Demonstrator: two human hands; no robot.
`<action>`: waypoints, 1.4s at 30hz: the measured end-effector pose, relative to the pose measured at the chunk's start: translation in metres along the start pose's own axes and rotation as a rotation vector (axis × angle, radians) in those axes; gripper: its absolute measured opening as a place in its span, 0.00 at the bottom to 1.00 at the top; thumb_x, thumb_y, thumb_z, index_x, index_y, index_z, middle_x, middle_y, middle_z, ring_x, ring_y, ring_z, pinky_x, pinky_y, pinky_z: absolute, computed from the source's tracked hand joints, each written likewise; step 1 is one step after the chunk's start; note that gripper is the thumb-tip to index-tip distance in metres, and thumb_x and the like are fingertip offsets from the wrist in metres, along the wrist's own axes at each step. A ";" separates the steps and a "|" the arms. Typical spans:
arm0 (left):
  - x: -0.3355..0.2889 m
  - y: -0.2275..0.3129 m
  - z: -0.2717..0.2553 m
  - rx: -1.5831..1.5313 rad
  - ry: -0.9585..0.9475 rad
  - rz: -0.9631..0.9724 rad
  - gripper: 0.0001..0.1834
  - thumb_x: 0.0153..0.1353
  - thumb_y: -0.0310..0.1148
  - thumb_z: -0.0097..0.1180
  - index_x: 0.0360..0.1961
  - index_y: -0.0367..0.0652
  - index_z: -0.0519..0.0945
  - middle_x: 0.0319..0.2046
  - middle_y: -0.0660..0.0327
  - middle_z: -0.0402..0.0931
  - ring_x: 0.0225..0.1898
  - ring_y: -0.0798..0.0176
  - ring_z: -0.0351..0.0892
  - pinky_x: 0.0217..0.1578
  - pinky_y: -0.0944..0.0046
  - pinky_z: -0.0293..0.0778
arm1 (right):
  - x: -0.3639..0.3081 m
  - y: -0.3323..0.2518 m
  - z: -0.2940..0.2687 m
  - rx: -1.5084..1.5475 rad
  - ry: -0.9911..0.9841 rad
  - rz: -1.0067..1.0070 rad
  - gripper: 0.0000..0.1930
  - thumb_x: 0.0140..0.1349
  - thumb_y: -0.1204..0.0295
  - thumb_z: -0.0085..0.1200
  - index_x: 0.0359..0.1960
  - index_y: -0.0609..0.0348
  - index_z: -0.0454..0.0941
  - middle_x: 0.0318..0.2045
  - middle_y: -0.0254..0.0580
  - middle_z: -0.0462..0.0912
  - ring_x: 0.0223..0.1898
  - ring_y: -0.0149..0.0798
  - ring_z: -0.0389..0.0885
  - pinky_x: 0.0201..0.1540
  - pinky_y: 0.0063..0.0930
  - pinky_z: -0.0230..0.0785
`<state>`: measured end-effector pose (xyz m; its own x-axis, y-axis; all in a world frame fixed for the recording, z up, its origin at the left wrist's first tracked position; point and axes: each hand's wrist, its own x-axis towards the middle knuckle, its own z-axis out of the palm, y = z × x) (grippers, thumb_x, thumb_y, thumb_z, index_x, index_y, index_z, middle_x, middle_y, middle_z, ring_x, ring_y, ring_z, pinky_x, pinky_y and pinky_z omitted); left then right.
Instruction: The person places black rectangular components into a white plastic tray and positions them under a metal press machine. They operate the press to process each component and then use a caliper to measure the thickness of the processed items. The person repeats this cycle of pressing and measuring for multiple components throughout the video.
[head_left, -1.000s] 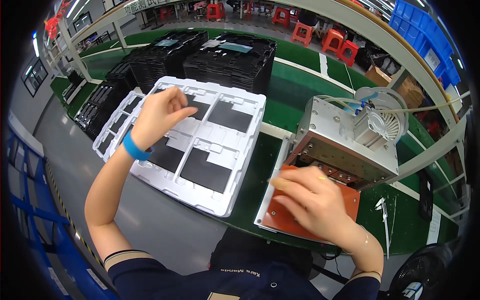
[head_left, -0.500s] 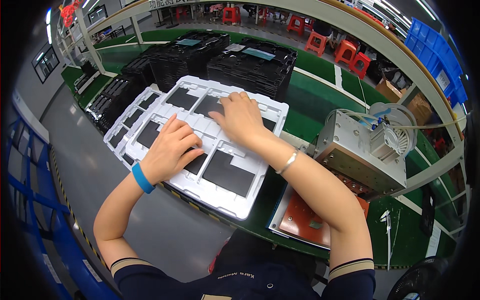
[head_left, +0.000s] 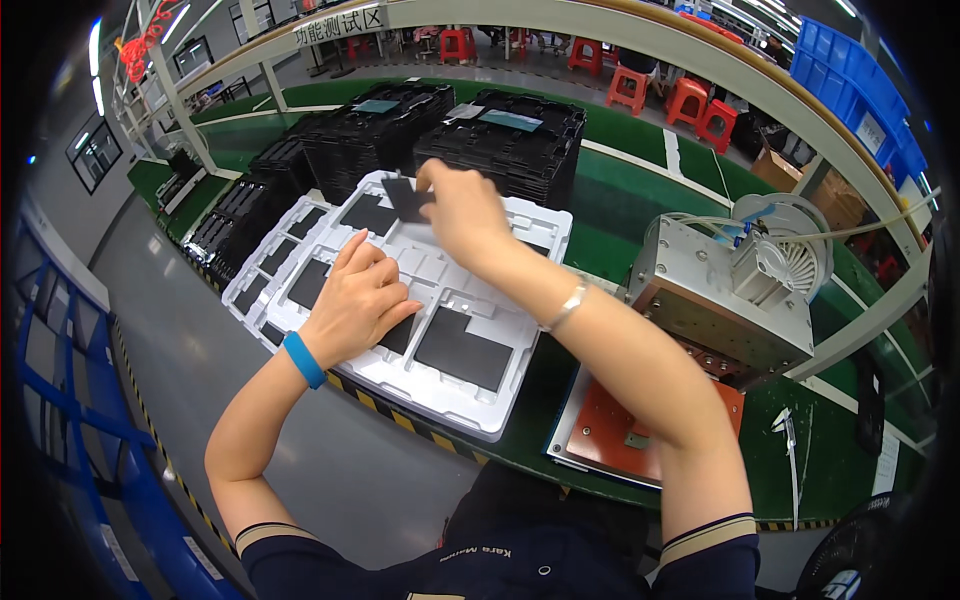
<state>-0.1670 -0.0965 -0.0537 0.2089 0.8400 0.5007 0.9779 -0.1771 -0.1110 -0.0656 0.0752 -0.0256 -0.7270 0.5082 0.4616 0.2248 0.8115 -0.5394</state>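
A white moulded plastic tray lies in front of me, its recesses holding thin black L-shaped sheets. Between the thumb and fingers of my right hand is one black sheet, tilted up above the tray's far side. My left hand rests over the tray's near left part, index finger stretched and thumb apart, the other fingers loosely bent. Under its thumb a dark sheet is partly hidden. A second white tray with black pieces shows at the left.
Stacks of black trays stand behind the white tray on the green bench. To the right sit a metal fixture, an orange-red plate and a caliper. A blue rack is at far left.
My right hand has raised a black sheet out of its recess, tilting it upward. The left hand stays in nearly the same place on the tray. The whole view has shifted slightly.
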 end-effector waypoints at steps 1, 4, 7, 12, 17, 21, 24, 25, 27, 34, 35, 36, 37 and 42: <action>0.001 -0.001 -0.002 0.047 0.005 0.034 0.14 0.57 0.42 0.63 0.21 0.45 0.79 0.27 0.65 0.74 0.42 0.57 0.72 0.68 0.43 0.55 | -0.007 -0.004 -0.019 -0.012 0.059 -0.078 0.16 0.53 0.77 0.64 0.44 0.58 0.77 0.39 0.53 0.85 0.43 0.53 0.84 0.45 0.44 0.75; 0.003 -0.002 -0.023 0.150 0.057 0.096 0.15 0.57 0.44 0.62 0.21 0.46 0.78 0.22 0.66 0.72 0.39 0.58 0.72 0.64 0.47 0.60 | -0.057 -0.014 -0.074 0.039 0.152 -0.304 0.14 0.55 0.76 0.63 0.44 0.59 0.77 0.37 0.50 0.85 0.40 0.51 0.85 0.41 0.40 0.75; 0.050 0.015 -0.026 -0.014 0.114 0.154 0.15 0.60 0.42 0.61 0.21 0.46 0.76 0.22 0.64 0.73 0.36 0.57 0.71 0.62 0.49 0.62 | -0.132 -0.015 -0.141 -0.051 0.175 -0.344 0.13 0.55 0.78 0.63 0.42 0.60 0.78 0.34 0.47 0.83 0.34 0.50 0.84 0.34 0.36 0.76; 0.110 0.039 0.035 -0.285 0.033 0.245 0.14 0.63 0.39 0.58 0.24 0.43 0.76 0.22 0.59 0.71 0.35 0.53 0.69 0.58 0.49 0.63 | -0.247 0.003 -0.192 -0.015 0.108 0.143 0.14 0.49 0.77 0.70 0.39 0.63 0.83 0.33 0.43 0.84 0.30 0.37 0.82 0.30 0.26 0.72; 0.121 0.049 0.055 -0.211 0.060 0.174 0.15 0.55 0.38 0.64 0.23 0.43 0.71 0.29 0.55 0.69 0.38 0.47 0.68 0.60 0.44 0.60 | -0.320 0.065 -0.198 0.103 0.130 0.454 0.15 0.50 0.76 0.70 0.41 0.65 0.84 0.33 0.43 0.84 0.30 0.33 0.80 0.30 0.23 0.70; 0.141 0.092 0.020 -0.281 0.116 0.183 0.13 0.53 0.34 0.63 0.25 0.42 0.71 0.33 0.57 0.70 0.41 0.48 0.71 0.63 0.40 0.57 | -0.318 0.068 -0.184 -0.147 0.125 0.361 0.13 0.49 0.73 0.70 0.37 0.61 0.84 0.35 0.39 0.82 0.33 0.42 0.75 0.38 0.32 0.69; 0.129 0.148 0.007 -0.361 0.024 0.499 0.16 0.52 0.42 0.66 0.27 0.44 0.73 0.36 0.59 0.72 0.47 0.51 0.73 0.65 0.41 0.56 | -0.311 0.069 -0.181 -0.304 0.110 0.265 0.11 0.50 0.74 0.69 0.36 0.58 0.84 0.34 0.37 0.81 0.36 0.44 0.74 0.42 0.34 0.67; 0.123 0.164 0.008 -0.420 -0.068 0.625 0.18 0.51 0.46 0.66 0.30 0.44 0.75 0.39 0.59 0.73 0.50 0.52 0.73 0.65 0.41 0.56 | -0.308 0.070 -0.179 -0.288 0.115 0.228 0.10 0.50 0.75 0.68 0.36 0.58 0.84 0.35 0.37 0.81 0.36 0.44 0.74 0.42 0.34 0.67; 0.111 0.191 0.020 -0.438 -0.291 0.736 0.27 0.52 0.53 0.64 0.45 0.43 0.78 0.50 0.55 0.73 0.57 0.52 0.71 0.66 0.41 0.57 | -0.305 0.076 -0.177 -0.261 0.134 0.167 0.10 0.51 0.76 0.67 0.36 0.57 0.84 0.35 0.36 0.80 0.37 0.42 0.74 0.42 0.34 0.67; 0.107 0.202 0.040 -0.456 -0.575 0.768 0.44 0.55 0.58 0.60 0.66 0.41 0.67 0.67 0.50 0.61 0.69 0.51 0.60 0.68 0.41 0.53 | -0.304 0.081 -0.167 -0.425 -0.012 0.093 0.17 0.52 0.77 0.58 0.46 0.60 0.81 0.43 0.40 0.79 0.44 0.42 0.75 0.47 0.36 0.68; 0.108 0.203 0.038 -0.449 -0.586 0.773 0.43 0.55 0.58 0.60 0.65 0.41 0.67 0.67 0.50 0.62 0.69 0.51 0.60 0.68 0.41 0.52 | -0.304 0.079 -0.166 -0.464 -0.026 0.075 0.17 0.52 0.76 0.58 0.46 0.61 0.81 0.43 0.41 0.79 0.46 0.42 0.76 0.48 0.36 0.68; 0.108 0.204 0.038 -0.443 -0.597 0.777 0.43 0.55 0.59 0.59 0.65 0.41 0.68 0.67 0.50 0.62 0.69 0.51 0.59 0.68 0.41 0.52 | -0.304 0.079 -0.166 -0.462 -0.035 0.085 0.18 0.52 0.76 0.57 0.47 0.62 0.80 0.44 0.41 0.79 0.47 0.43 0.76 0.49 0.36 0.68; 0.108 0.204 0.038 -0.448 -0.606 0.780 0.43 0.55 0.59 0.59 0.65 0.41 0.68 0.67 0.50 0.62 0.69 0.52 0.59 0.68 0.40 0.51 | -0.303 0.078 -0.165 -0.459 -0.045 0.096 0.18 0.52 0.76 0.57 0.47 0.62 0.80 0.45 0.42 0.78 0.48 0.43 0.76 0.50 0.36 0.68; 0.109 0.203 0.037 -0.431 -0.616 0.784 0.41 0.56 0.59 0.57 0.64 0.42 0.69 0.67 0.49 0.63 0.70 0.53 0.59 0.69 0.40 0.51 | -0.300 0.079 -0.162 -0.436 -0.016 0.218 0.18 0.51 0.77 0.58 0.47 0.59 0.81 0.50 0.42 0.76 0.50 0.46 0.74 0.50 0.37 0.68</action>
<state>0.0545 -0.0221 -0.0534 0.8556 0.5062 -0.1084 0.5176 -0.8409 0.1583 0.2754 0.0332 -0.0926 -0.6416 0.6781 0.3584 0.6214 0.7335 -0.2755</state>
